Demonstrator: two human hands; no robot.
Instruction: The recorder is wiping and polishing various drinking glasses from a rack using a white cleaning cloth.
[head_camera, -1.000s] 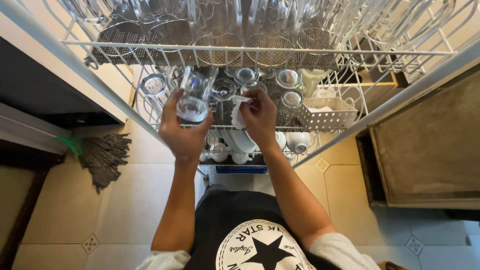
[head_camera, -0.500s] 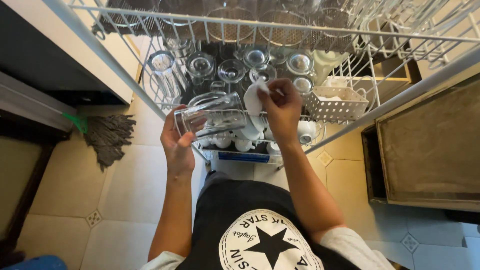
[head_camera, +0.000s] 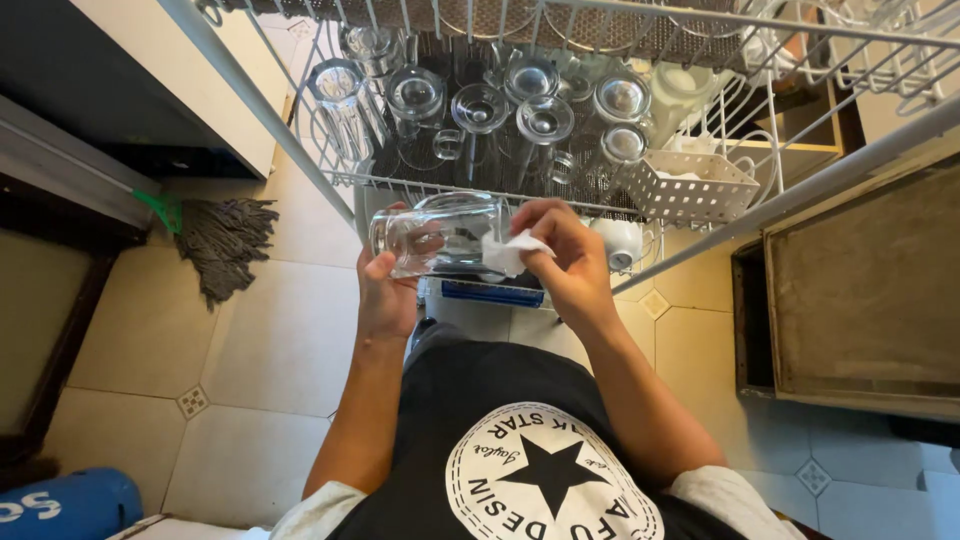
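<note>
A clear drinking glass is held on its side just in front of the wire rack, slightly above frame centre. The left hand is wrapped round the glass from below at its 9 o'clock end, fingers closed on the wall, thumb across the near side. A small white cloth is pinched shut between thumb and fingers of the right hand and pressed against the 3 o'clock end of the glass, at or just inside the mouth; how far in cannot be told.

Step judged in hand: wiping of the glass. The next move is judged to call for a steady left-hand grip while the glass is turned against the cloth, with care that the thin wall is not squeezed or knocked on the rack wires.

Containers: the rack, from 10 to 2 o'clock, is filled with clear glasses, rims or bases facing the camera. A white perforated basket hangs at 2 o'clock; its contents are not clear. White cups sit on a lower tier at 3 o'clock of the hands.

A grey mop head lies on the tiled floor at 9 o'clock
</note>
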